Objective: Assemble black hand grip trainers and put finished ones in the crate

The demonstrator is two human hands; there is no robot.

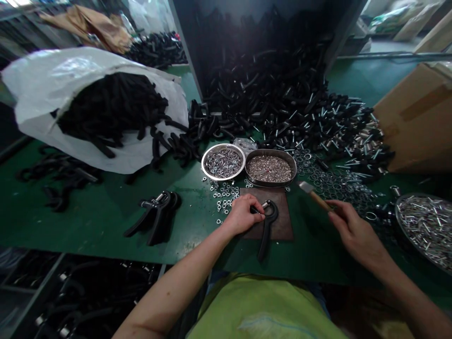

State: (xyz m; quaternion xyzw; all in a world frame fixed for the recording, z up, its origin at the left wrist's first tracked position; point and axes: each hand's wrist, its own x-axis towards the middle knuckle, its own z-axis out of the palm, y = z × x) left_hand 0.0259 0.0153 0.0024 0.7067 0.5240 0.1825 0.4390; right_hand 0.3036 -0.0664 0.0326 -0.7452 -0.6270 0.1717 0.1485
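My left hand [243, 213] is closed around the top of a black hand-grip part [267, 226] that lies on a brown pad [282, 221] on the green table [106, 202]. A small metal piece shows at the part's top, by my fingertips. My right hand [353, 228] grips the wooden handle of a small hammer [313, 194], its metal head raised up and to the left, above the table to the right of the pad.
Two metal bowls sit behind the pad, one with washers [223, 162] and one with small nuts [270, 168]. Loose washers lie scattered near them. Finished grips [157, 214] lie at left. A white bag of black handles [106, 108], a large heap of parts [289, 103], a cardboard box [420, 117] and a tray of pins [423, 226] surround the work spot.
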